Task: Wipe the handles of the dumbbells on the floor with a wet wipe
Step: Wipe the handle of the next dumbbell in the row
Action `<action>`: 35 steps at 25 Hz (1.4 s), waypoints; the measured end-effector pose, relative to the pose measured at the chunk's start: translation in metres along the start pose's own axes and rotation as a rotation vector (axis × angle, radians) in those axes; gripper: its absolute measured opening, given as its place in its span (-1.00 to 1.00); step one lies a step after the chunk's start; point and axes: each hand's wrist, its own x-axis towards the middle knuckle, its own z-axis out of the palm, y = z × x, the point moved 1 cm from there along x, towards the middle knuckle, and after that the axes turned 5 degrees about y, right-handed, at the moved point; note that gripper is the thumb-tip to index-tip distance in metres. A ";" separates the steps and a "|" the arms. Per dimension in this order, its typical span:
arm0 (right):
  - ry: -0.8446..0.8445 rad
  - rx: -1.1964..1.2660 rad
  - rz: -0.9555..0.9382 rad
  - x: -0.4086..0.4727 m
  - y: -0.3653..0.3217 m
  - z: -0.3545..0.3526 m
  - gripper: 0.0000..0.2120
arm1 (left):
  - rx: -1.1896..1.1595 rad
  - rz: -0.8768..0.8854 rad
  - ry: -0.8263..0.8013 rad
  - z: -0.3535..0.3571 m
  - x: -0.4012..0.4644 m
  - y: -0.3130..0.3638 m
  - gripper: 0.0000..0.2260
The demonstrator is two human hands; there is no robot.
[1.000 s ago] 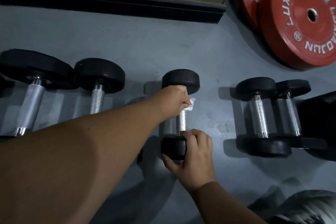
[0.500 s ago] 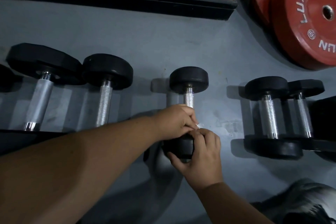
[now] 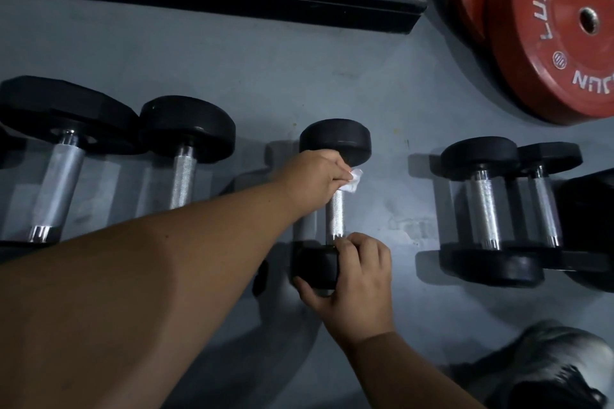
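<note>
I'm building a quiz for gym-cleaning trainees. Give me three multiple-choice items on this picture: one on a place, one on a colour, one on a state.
1. Where on the handle is the wet wipe?
A. at the far end, by the far head
B. at the near end
C. on the floor

2. What colour are the weight plates at the top right?
A. blue
B. red
C. green

3. What is the right hand doing?
A. hanging idle
B. pressing the wipe
C. gripping the dumbbell's near head

Answers:
1 A: the left hand pinches the wet wipe just under the far head.
2 B: the weight plates are red with white lettering.
3 C: the right hand curls round the near head of the middle dumbbell.
</note>
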 end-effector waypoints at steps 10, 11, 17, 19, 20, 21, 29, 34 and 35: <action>-0.047 -0.021 0.003 -0.002 -0.002 0.001 -0.30 | -0.010 -0.071 -0.130 0.006 -0.043 0.023 -0.88; -0.050 -0.020 -0.001 -0.002 -0.002 0.000 -0.31 | -0.017 -0.086 -0.138 0.007 -0.048 0.025 -0.89; -0.034 -0.010 -0.012 -0.003 -0.015 0.000 -0.33 | 0.017 -0.119 -0.125 -0.009 -0.057 0.024 -0.88; 0.003 0.035 -0.049 -0.006 -0.015 0.001 -0.39 | 0.055 -0.101 -0.091 -0.013 -0.052 0.019 -0.87; 0.017 0.049 -0.060 -0.007 -0.013 0.000 -0.42 | 0.081 -0.091 -0.076 -0.013 -0.046 0.017 -0.86; 0.024 0.051 -0.062 -0.007 -0.011 0.000 -0.44 | 0.109 -0.083 -0.064 -0.013 -0.039 0.017 -0.85; 0.051 0.036 -0.073 -0.008 -0.012 0.004 -0.48 | 0.131 -0.063 0.016 -0.015 -0.004 0.008 -0.87; 0.032 0.002 -0.078 -0.008 -0.017 0.005 -0.54 | 0.079 -0.106 0.083 -0.007 -0.027 0.012 -0.86; 0.033 0.000 -0.073 -0.007 -0.018 0.005 -0.54 | 0.082 -0.100 0.069 -0.007 -0.033 0.015 -0.85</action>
